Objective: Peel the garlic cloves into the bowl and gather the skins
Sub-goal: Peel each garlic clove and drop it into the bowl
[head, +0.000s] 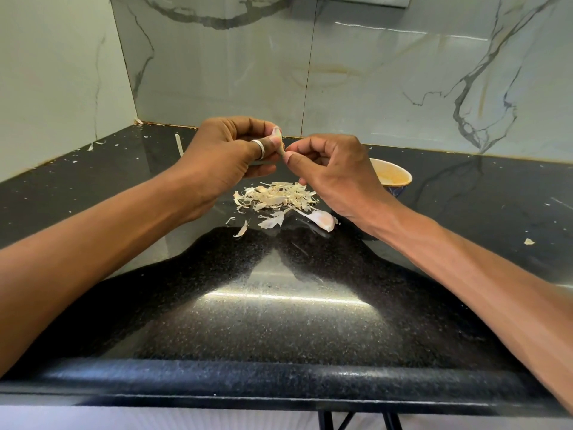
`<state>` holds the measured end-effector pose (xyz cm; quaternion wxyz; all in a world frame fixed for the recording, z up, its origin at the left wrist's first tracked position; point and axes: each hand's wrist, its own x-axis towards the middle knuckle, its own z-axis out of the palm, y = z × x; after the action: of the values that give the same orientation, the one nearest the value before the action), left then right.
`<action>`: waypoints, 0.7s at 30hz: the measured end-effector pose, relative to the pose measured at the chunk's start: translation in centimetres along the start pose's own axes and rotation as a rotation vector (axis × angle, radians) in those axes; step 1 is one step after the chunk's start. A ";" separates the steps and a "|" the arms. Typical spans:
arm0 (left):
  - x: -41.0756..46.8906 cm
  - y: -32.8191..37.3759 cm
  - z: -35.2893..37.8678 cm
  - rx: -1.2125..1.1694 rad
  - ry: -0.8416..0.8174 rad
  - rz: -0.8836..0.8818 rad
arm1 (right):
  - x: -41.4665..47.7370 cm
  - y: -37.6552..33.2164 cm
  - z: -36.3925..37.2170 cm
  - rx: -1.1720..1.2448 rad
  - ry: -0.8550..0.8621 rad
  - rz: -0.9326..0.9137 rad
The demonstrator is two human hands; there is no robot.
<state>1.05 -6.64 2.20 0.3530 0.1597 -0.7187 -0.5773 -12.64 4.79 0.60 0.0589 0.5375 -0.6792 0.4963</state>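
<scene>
My left hand (229,150), a ring on one finger, grips a pale garlic clove (277,138) above the counter. My right hand (328,166) pinches the clove's lower tip between thumb and forefinger. Below the hands lies a pile of dry garlic skins (276,197). One unpeeled clove (322,219) rests at the pile's right edge. A cream bowl (393,175) with a blue outside stands to the right, partly hidden behind my right hand; its contents are not clear.
The black speckled counter (279,305) meets marble walls at the back and left. Stray skin flakes lie along the back left (93,146) and one at the right (528,241). A thin white stick (179,145) lies behind my left hand. The rounded front edge (279,386) is near.
</scene>
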 end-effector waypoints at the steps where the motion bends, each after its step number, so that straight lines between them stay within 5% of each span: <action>1: 0.0 0.0 0.1 0.001 -0.005 0.001 | 0.0 0.0 0.0 -0.016 0.000 -0.001; 12: -0.1 0.0 0.4 -0.060 -0.066 0.013 | 0.0 -0.2 0.0 -0.098 -0.002 -0.012; 21: 0.0 0.2 0.4 -0.172 -0.108 -0.037 | 0.0 -0.5 -0.5 0.265 -0.102 0.204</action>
<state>0.81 -6.28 2.30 0.3155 0.1108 -0.6813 -0.6512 -12.46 5.23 1.15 -0.0980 0.4932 -0.6610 0.5570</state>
